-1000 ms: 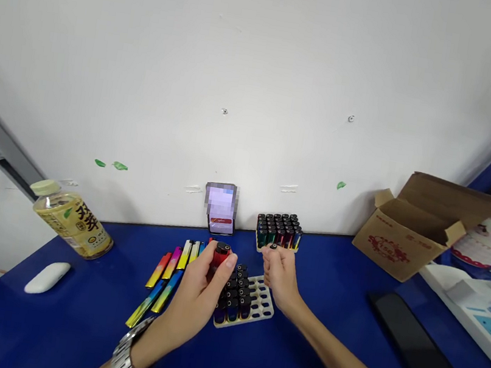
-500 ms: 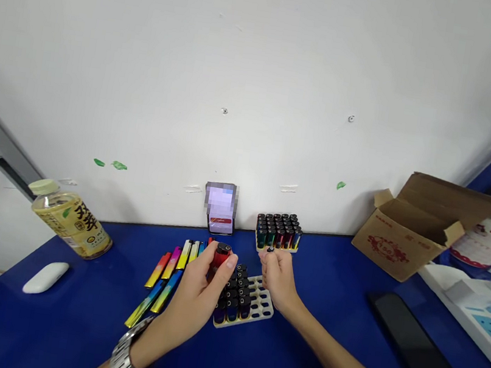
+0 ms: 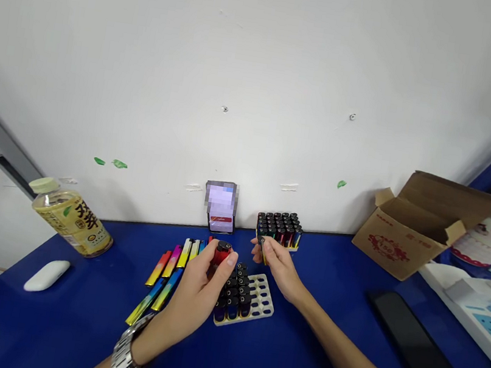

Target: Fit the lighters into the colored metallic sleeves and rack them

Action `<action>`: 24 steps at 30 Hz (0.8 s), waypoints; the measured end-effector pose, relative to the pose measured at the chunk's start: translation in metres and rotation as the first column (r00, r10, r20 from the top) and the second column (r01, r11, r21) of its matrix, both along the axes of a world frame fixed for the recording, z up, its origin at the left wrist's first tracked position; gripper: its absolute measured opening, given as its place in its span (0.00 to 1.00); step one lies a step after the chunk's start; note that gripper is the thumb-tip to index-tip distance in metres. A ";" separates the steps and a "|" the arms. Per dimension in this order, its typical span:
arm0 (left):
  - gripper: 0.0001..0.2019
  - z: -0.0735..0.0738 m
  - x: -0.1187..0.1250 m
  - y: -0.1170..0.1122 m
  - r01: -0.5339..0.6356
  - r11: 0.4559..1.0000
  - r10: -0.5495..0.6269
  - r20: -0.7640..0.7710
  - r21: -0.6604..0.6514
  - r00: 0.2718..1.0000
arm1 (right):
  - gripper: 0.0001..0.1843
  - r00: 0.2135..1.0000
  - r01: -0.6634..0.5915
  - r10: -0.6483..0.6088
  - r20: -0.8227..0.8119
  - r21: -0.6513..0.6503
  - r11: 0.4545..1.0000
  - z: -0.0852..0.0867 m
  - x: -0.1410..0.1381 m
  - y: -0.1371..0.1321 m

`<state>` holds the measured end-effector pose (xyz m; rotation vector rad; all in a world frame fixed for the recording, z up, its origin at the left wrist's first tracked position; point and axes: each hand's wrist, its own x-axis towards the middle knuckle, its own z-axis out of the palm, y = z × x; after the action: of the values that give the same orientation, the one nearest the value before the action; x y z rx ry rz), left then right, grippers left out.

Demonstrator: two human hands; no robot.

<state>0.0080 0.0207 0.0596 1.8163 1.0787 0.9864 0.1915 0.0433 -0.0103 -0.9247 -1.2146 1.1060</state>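
Note:
In the head view, my left hand (image 3: pixel 200 282) is closed around a red lighter (image 3: pixel 222 254) with a black top, held upright. My right hand (image 3: pixel 278 267) pinches another lighter (image 3: pixel 262 250) with a dark top and a yellowish lower end, tilted. Below and between the hands lies a white holed tray (image 3: pixel 265 305). Black-topped lighters (image 3: pixel 232 305) stand in its left part, partly covered by my left hand, while bare holes show on the right. Just behind my right hand, a second rack is packed with upright black-topped lighters (image 3: pixel 283 222).
Several shiny gradient-coloured lighters (image 3: pixel 171 261) lie left of my left hand. A phone (image 3: pixel 222 208) leans on the wall. At left are a drink bottle (image 3: pixel 74 220) and white case (image 3: pixel 47 275). At right are an open carton (image 3: pixel 396 243), black phone (image 3: pixel 421 352) and power strip (image 3: pixel 487 325).
My right hand has turned and risen slightly up and left, bringing the lighter in its fingers into clearer view. The left hand stays nearly still with the red lighter.

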 end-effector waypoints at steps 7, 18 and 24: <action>0.15 0.001 0.000 0.000 0.014 1.000 -0.014 0.015 0.026 1.000 | 0.18 0.981 -0.041 0.016 0.195 0.122 0.992 -0.010 0.000 -0.002; 0.14 0.001 0.000 -0.001 0.014 1.000 -0.013 -0.023 0.027 1.000 | 0.20 0.989 0.091 -0.110 0.099 0.178 0.980 -0.013 -0.001 -0.001; 0.22 -0.002 -0.003 0.000 0.001 1.000 -0.001 0.039 0.005 0.999 | 0.21 0.969 0.080 -0.128 0.210 0.225 0.971 -0.017 -0.001 -0.001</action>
<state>0.0051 0.0207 0.0578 1.7941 1.0523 1.0201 0.1908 0.0419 -0.0274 -0.9517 -1.4219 0.7829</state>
